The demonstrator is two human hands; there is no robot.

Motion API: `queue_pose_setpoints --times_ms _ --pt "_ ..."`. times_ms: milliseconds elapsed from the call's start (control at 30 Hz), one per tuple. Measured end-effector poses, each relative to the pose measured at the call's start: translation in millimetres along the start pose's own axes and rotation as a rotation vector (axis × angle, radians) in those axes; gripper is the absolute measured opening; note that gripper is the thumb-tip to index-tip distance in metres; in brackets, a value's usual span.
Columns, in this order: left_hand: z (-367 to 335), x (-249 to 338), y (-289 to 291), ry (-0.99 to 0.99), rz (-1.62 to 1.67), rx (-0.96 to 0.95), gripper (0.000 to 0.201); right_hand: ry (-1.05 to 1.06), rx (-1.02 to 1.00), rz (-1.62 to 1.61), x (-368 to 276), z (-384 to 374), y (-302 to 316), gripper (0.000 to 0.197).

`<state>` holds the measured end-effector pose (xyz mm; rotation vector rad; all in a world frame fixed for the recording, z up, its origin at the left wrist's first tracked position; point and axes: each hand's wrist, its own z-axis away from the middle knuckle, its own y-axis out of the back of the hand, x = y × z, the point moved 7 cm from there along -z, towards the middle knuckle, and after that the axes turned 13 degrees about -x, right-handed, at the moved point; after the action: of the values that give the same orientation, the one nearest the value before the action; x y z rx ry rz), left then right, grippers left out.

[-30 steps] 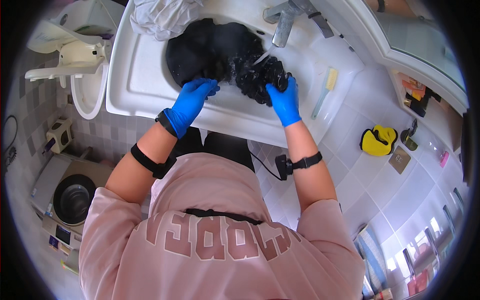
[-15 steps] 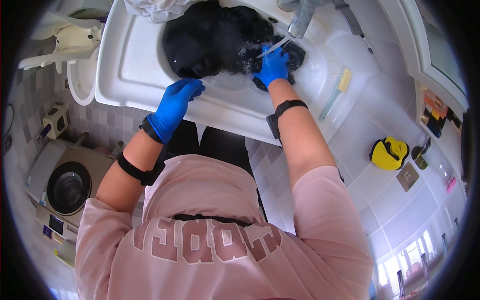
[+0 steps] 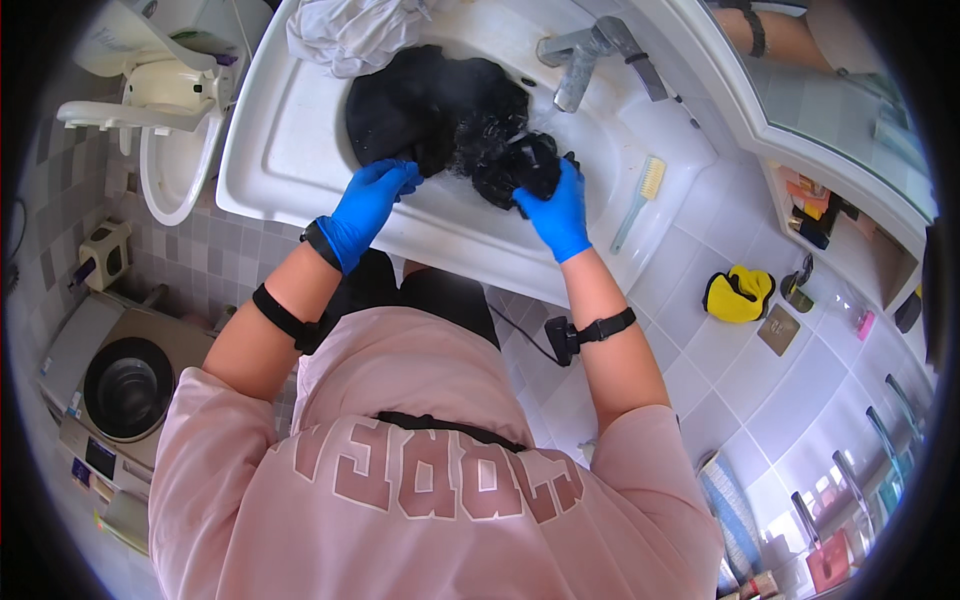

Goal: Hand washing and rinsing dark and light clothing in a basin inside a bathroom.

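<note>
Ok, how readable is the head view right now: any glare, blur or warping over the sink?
Head view: strong fisheye bend, sink edges curve and corners go black. Even daylight, mild glare on white porcelain. Both gloved hands, left hand and right hand, look sharp; the black garment is too dark to show folds.

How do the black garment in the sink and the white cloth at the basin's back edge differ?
The black garment lies down in the white sink, wet and sudsy; the white cloth is bunched on the rim, with no suds showing. The left hand and right hand, both in blue gloves, grip the black garment; neither touches the white cloth. Both are crumpled fabric.
</note>
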<state>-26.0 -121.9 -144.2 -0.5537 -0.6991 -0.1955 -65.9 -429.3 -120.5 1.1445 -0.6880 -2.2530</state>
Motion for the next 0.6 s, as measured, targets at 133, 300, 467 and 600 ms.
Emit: queue_pose_setpoints --times_ms 133,300,467,600 --pt "-3 -7 9 0.013 -0.066 0.007 0.033 0.122 -0.164 0.577 -21 -12 -36 0.107" --pt "8 -17 19 0.002 -0.117 0.063 0.035 -0.222 -0.533 0.789 25 -63 -80 0.117" --pt "29 -11 21 -0.001 -0.161 0.133 0.036 -0.086 -0.290 0.603 59 -110 -88 0.084" --pt "36 -17 17 0.033 -0.169 0.105 0.037 0.203 -0.299 0.439 39 -100 -67 0.055"
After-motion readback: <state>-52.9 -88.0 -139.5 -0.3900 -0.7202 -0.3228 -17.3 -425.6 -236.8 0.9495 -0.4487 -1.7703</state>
